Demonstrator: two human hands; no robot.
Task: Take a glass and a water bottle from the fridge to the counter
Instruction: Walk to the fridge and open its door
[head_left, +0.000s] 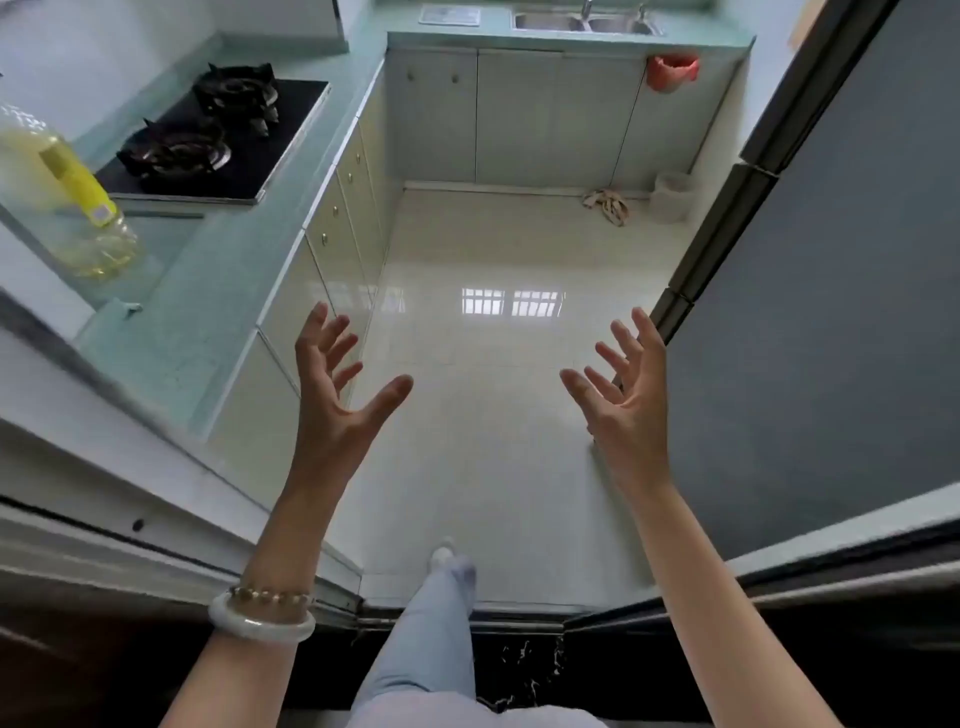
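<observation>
Both of my hands are raised in front of me over the tiled kitchen floor, palms facing each other. My left hand (337, 384) has its fingers spread and holds nothing; a white bangle and a bead bracelet sit on that wrist. My right hand (626, 395) is likewise open and empty. The tall grey fridge (831, 312) stands at the right, its door closed, close to my right hand. The pale green counter (208, 291) runs along the left. No glass or water bottle is in sight.
A large bottle of yellow oil (67, 192) stands on the counter at the left, next to a black two-burner gas hob (213, 140). A sink (587, 22) sits at the far end. A red bag (672, 73), a cloth and a small bin (670, 197) are near the far cabinets.
</observation>
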